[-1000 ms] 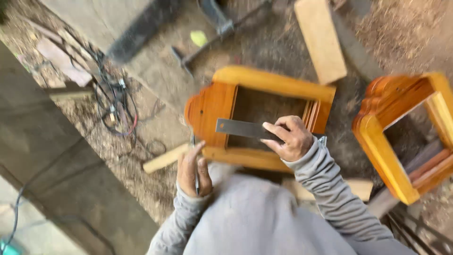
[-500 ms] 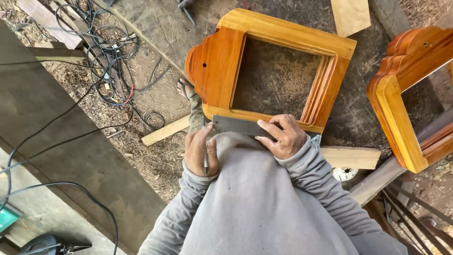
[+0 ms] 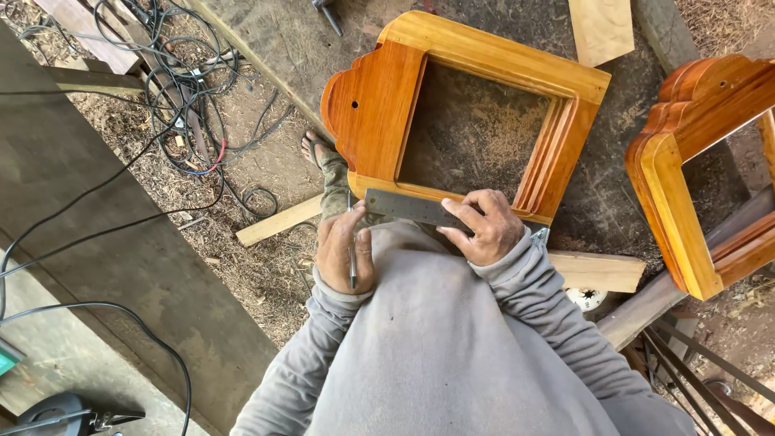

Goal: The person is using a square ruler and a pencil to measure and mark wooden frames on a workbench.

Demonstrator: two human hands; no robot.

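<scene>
2 wood frames (image 3: 379, 105), 1 ruler (image 3: 404, 207), 1 pencil (image 3: 352, 258), 2 hands (image 3: 343, 254).

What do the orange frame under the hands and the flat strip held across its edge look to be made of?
The frame looks like varnished wood: orange-brown, grain lines, slight gloss. The flat strip under the right hand looks like dull grey metal, probably a steel ruler. The thin tool in the left hand is too small to tell.
</scene>
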